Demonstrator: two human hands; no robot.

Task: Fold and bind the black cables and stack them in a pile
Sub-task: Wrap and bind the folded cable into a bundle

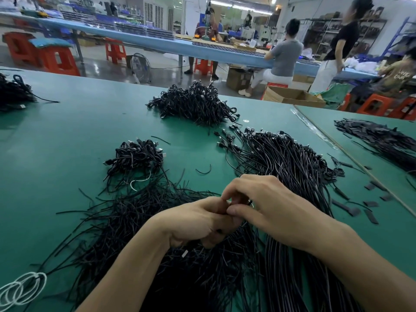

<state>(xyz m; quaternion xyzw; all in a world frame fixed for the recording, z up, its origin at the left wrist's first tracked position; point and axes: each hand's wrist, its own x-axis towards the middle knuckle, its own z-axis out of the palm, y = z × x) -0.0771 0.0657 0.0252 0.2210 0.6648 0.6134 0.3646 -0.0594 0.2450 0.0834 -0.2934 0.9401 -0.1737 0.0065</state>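
A coil of white cord (20,291) lies at the near left edge of the green worktop (67,131). Just past it the two hands meet over a tangle of thin black tie strips (121,221). The left hand (198,224) has its fingers curled tight around a black cable (219,231), of which only a small dark bit peeks out of the fist. The right hand (270,206) pinches the same cable from above, thumb against curled fingers (how it is folded is hidden by the fingers). Under the right forearm a thick sheaf of straight loose cables (292,167) fans away, plugs at its far end. Beyond the hands to the left sits a small pile of bound cables (135,156), well apart from a bigger pile (193,104) farther back. Flat black strips (378,138) lie heaped at right. Past the worktop edge stand a cardboard box (290,95), orange stools (56,61) and people at a long blue bench (157,41)
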